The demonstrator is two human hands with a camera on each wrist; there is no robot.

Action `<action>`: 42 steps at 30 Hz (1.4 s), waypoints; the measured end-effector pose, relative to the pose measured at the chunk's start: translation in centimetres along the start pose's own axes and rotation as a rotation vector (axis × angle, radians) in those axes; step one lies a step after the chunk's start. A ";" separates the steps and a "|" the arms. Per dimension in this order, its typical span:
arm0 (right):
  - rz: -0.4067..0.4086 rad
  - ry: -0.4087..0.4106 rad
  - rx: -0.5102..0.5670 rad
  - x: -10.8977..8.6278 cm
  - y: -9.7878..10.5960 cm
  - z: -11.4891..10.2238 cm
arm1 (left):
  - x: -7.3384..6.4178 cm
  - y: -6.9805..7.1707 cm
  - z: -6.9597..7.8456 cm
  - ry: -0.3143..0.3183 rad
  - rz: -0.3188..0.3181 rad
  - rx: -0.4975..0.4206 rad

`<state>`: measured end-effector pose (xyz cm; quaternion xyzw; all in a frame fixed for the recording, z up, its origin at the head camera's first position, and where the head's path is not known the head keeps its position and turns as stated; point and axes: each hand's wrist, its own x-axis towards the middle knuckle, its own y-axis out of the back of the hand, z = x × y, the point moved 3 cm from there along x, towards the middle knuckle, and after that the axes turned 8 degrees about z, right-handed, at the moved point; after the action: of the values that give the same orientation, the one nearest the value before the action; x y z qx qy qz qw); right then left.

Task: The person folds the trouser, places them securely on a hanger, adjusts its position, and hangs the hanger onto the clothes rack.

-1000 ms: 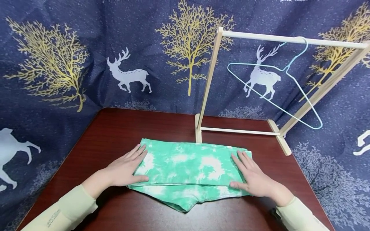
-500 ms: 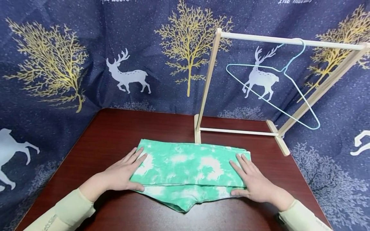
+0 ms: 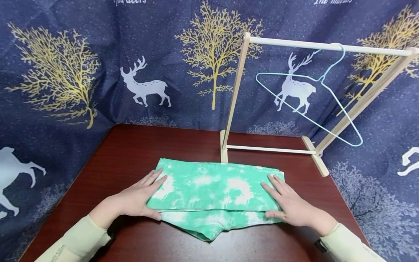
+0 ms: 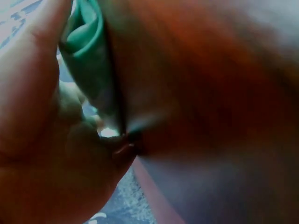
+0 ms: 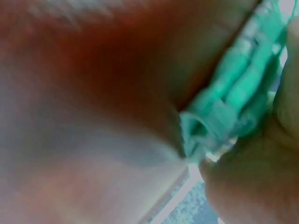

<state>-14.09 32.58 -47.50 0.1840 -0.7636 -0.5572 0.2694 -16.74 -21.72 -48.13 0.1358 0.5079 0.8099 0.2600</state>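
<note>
A pair of green and white tie-dye trousers [image 3: 209,185] lies folded flat on the table, with a pointed crotch part sticking out at the near side. My left hand [image 3: 139,196] rests at its left edge, fingers spread and straight on the cloth, thumb at the near left corner. On the opposite edge, my right hand [image 3: 292,203] lies likewise, its fingertips on the cloth. In the left wrist view the rolled edge of the trousers [image 4: 86,51] shows beside the thumb. The right wrist view shows layered folds of the trousers [image 5: 224,102] next to the hand.
A wooden rack [image 3: 239,91] stands at the back right of the dark red table [image 3: 157,142]. From its top bar hangs a pale blue hanger [image 3: 309,112]. One foot of the rack nearly meets the trousers' far edge. A navy backdrop cloth [image 3: 140,32] surrounds the table.
My left hand has slid slightly left and toward me, its thumb moving from the cloth's top to the edge. The right hand has shifted a little toward me. The trousers stay in place.
</note>
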 end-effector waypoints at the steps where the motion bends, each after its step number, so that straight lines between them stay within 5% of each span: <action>1: 0.006 0.008 0.007 0.1 0.3 0.1 | 0.0 0.1 -0.1 -0.001 0.003 -0.011; 7: 0.074 0.016 0.014 1.5 2.9 0.4 | 0.5 0.6 -0.7 0.013 0.094 -0.011; 18: 0.332 -0.124 -0.059 6.2 11.0 0.3 | 1.3 1.3 -1.0 0.072 0.228 -0.012; 26: 0.493 -0.132 -0.100 8.8 18.2 -0.9 | 1.4 1.2 -1.5 0.169 0.190 -0.099; 36: 0.777 -0.215 -0.187 10.5 25.6 0.5 | 1.6 0.9 -1.8 0.162 0.156 -0.082; 42: 0.680 -0.439 -0.217 11.7 28.8 2.9 | 1.8 0.9 -1.8 0.173 0.140 -0.089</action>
<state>-24.50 36.91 -18.38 -0.2313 -0.7571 -0.5397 0.2865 -19.38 -22.34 -48.22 0.0887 0.4812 0.8566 0.1639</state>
